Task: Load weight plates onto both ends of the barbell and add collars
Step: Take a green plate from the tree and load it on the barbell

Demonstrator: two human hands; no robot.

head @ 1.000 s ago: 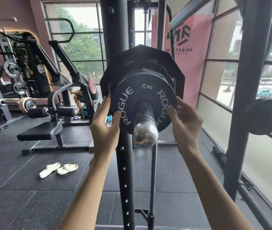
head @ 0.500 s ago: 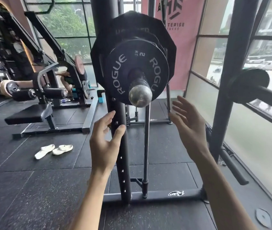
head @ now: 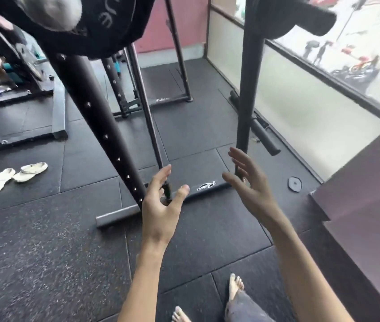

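Note:
The black Rogue plate (head: 96,31) sits on the barbell at the top left, with the silver sleeve end (head: 54,10) poking out of it. Only its lower part is in view. My left hand (head: 161,205) hangs open in front of the rack's base, fingers spread, holding nothing. My right hand (head: 251,184) is open too, palm turned inward, a little to the right and empty. Both hands are far below the plate. A small dark disc (head: 294,183) lies flat on the floor mat to the right of my right hand.
The rack's black upright (head: 100,131) slants down to its base bar (head: 184,194). A second upright (head: 247,94) stands right, with a storage peg (head: 312,17) above. White slippers (head: 14,176) lie left. A dark box (head: 370,194) juts in at right. My bare feet (head: 235,287) are below.
The view has tipped down toward the floor. Both hands have left the Rogue plate and dropped, staying open and empty; the plate remains on the sleeve.

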